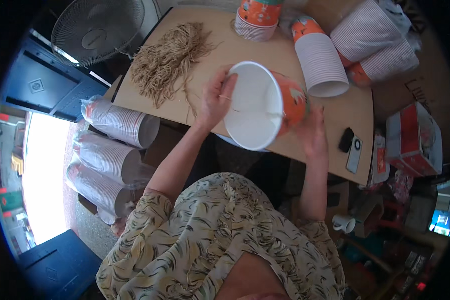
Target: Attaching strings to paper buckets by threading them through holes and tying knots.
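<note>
A large paper bucket, white inside with an orange patterned outside, is tilted above the near edge of the table, its mouth toward me and to the left. My left hand grips its rim, thumb at the inside edge; a thin strand shows by these fingers. Beside the bucket's base is my right hand, smeared by motion, so its grip and any contact are unclear. A loose bundle of tan twine lies on the table beyond my left hand, with strands trailing toward it.
On the table, nested buckets stand at the back, and another stack lies on its side. Bagged stacks lie farther right. A phone rests near the right edge. Bagged white stacks and a fan are at left.
</note>
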A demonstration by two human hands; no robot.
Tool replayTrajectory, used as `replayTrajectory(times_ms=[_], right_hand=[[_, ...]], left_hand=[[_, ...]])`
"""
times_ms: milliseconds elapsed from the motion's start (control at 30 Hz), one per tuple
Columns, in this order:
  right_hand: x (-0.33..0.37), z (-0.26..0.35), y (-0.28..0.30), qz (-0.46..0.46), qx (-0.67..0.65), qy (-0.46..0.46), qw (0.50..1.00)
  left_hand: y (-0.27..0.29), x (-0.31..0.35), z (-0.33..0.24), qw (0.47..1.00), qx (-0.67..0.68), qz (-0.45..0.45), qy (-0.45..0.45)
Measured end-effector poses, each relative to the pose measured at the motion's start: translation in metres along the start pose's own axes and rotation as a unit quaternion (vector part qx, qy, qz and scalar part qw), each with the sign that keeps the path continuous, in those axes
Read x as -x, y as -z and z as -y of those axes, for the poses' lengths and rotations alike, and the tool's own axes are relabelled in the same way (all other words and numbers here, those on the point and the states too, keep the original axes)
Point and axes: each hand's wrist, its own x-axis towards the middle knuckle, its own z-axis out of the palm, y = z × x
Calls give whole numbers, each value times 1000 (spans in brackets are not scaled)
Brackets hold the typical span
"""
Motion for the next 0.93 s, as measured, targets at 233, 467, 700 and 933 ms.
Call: replayTrajectory(times_ms=[233, 467, 700, 933], right_hand=[[-23, -26, 18, 178, -333, -164, 912], [-79, 0, 46, 196, -98, -112, 969], [-201, 125, 53, 92, 58, 125, 986], [-317, 193, -83, 149, 476, 334, 800]], left_hand=[[-6, -27, -20, 988, -24, 55, -140], [-5, -78, -21, 961, -25, 184, -203], [33, -211, -14, 869, -266, 123, -400], [50, -357, 35, 679, -580, 229, -388]])
